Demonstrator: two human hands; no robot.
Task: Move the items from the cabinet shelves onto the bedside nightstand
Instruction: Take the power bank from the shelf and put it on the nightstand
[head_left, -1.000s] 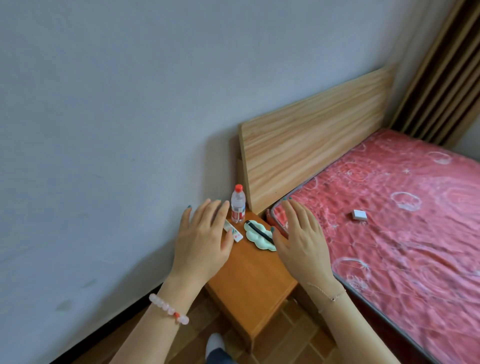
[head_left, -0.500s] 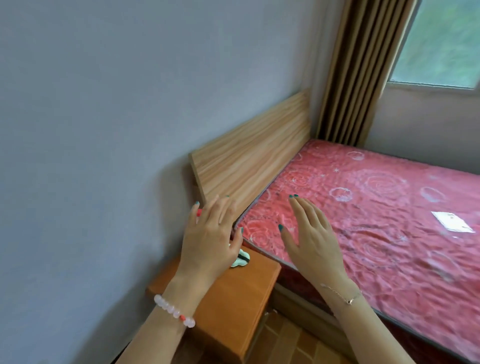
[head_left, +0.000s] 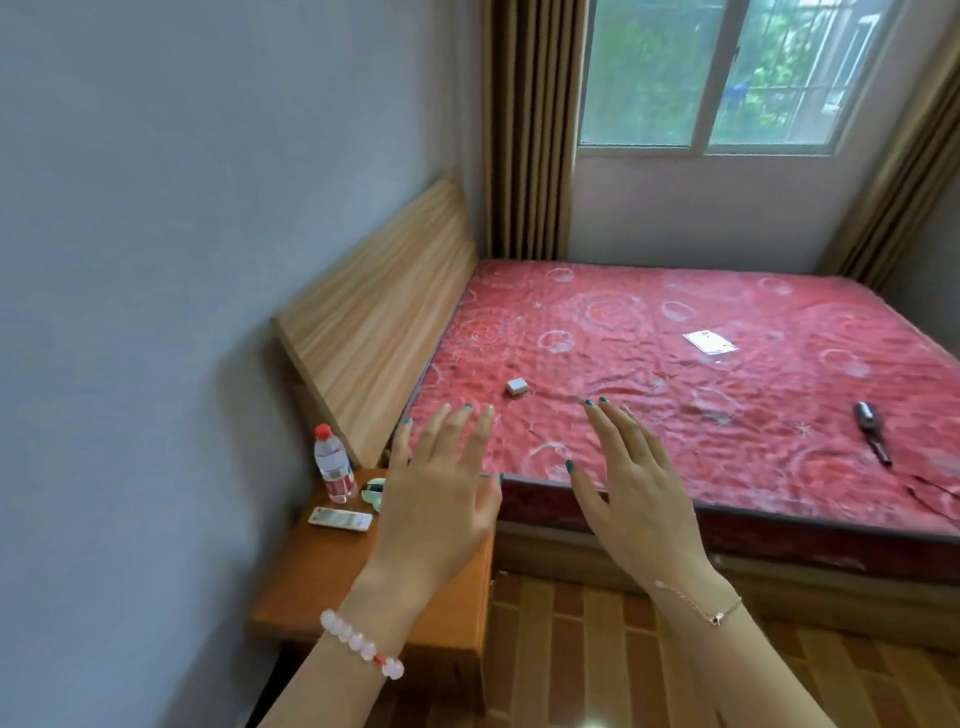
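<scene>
Now both hands empty: left hand (head_left: 441, 499) fingers spread wide above nightstand (head_left: 311, 577); right hand (head_left: 634, 493) likewise, touching nothing.

Orange-brown nightstand (head_left: 332, 582) below and left of the spread left fingers (head_left: 457, 436). Upright clear water bottle (head_left: 332, 465), red cap and label, left of those fingertips. Flat white remote-like item (head_left: 340, 518) lying just below the bottle. Pale green dish (head_left: 375, 493) partly hidden behind the hand's edge.
</scene>
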